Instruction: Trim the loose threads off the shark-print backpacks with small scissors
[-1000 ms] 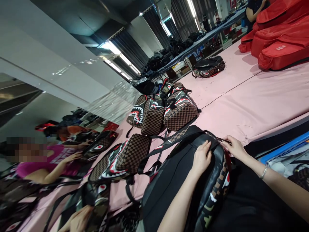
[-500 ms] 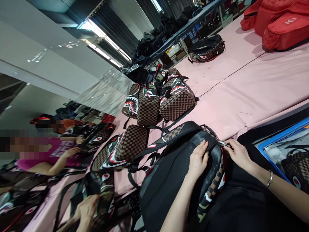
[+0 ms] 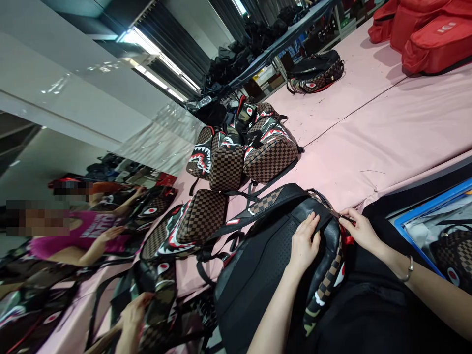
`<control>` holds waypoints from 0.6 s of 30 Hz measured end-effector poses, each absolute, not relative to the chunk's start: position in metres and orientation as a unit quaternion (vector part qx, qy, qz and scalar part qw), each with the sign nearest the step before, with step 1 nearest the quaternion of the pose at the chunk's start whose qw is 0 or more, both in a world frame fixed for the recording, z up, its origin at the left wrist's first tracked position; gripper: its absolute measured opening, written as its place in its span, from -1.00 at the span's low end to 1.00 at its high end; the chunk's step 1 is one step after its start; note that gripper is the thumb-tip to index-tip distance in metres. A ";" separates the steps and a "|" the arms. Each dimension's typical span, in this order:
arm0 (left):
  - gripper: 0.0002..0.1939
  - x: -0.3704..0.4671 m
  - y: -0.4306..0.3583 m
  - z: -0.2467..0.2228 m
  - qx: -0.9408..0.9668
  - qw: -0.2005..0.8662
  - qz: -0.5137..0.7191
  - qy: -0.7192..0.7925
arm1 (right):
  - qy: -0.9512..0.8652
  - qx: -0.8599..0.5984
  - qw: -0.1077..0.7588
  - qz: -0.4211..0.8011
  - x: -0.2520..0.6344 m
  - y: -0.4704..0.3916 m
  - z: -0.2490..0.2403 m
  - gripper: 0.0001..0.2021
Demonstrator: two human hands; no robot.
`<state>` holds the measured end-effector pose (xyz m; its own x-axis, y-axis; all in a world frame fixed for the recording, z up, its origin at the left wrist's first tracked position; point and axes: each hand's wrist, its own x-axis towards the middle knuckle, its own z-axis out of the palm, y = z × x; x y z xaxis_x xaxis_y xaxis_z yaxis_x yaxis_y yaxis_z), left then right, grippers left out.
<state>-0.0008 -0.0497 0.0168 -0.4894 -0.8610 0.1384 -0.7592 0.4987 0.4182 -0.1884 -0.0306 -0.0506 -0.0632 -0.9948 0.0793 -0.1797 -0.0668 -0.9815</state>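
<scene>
A black backpack point(image 3: 258, 280) with brown checkered and camouflage sides lies in front of me, its back panel facing up. My left hand point(image 3: 305, 241) rests on its top edge beside the strap base, fingers extended and a little apart. At the upper right corner of the bag, my right hand point(image 3: 357, 227) has thumb and fingers pinched at the edge by the handle; the small thing between them is hard to make out. A bracelet point(image 3: 409, 269) circles my right wrist.
Checkered shark-mouth backpacks point(image 3: 271, 157) stand beyond mine on the pink table point(image 3: 368, 142). Red bags point(image 3: 435, 44) lie at the upper right. A blue-rimmed crate point(image 3: 413, 246) is at the right. Other people's hands point(image 3: 134, 312) work on bags at the left.
My right hand has shifted slightly left and up along the bag's edge, and a red bit now shows below it. At the left, a person in a pink shirt has moved slightly.
</scene>
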 end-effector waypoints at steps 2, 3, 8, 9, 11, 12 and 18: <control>-0.54 -0.001 -0.049 0.017 0.479 0.168 -0.153 -0.848 | 0.575 -0.551 0.379 -0.471 -0.191 -0.030 -0.051 -0.82; -0.54 -0.001 -0.049 0.016 0.480 0.168 -0.154 -0.847 | 0.592 -0.557 0.359 -0.458 -0.192 -0.029 -0.052 -0.82; -0.55 -0.001 -0.049 0.015 0.478 0.173 -0.150 -0.848 | 0.618 -0.598 0.293 -0.418 -0.192 -0.019 -0.056 -0.82; -0.55 -0.001 -0.049 0.015 0.477 0.175 -0.148 -0.849 | 0.617 -0.601 0.291 -0.418 -0.191 -0.018 -0.056 -0.83; -0.56 -0.001 -0.049 0.015 0.474 0.177 -0.146 -0.850 | 0.612 -0.603 0.291 -0.421 -0.189 -0.018 -0.056 -0.84; -0.56 -0.001 -0.049 0.015 0.474 0.177 -0.145 -0.850 | 0.609 -0.604 0.293 -0.423 -0.189 -0.018 -0.057 -0.84; -0.54 -0.002 -0.048 0.015 0.480 0.171 -0.141 -0.849 | 0.608 -0.610 0.290 -0.417 -0.190 -0.019 -0.057 -0.83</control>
<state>-0.0016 -0.0484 0.0150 -0.4805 -0.8633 0.1545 -0.7665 0.4990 0.4044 -0.1901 -0.0190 -0.0573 -0.0881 -0.9836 0.1571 -0.5000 -0.0928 -0.8610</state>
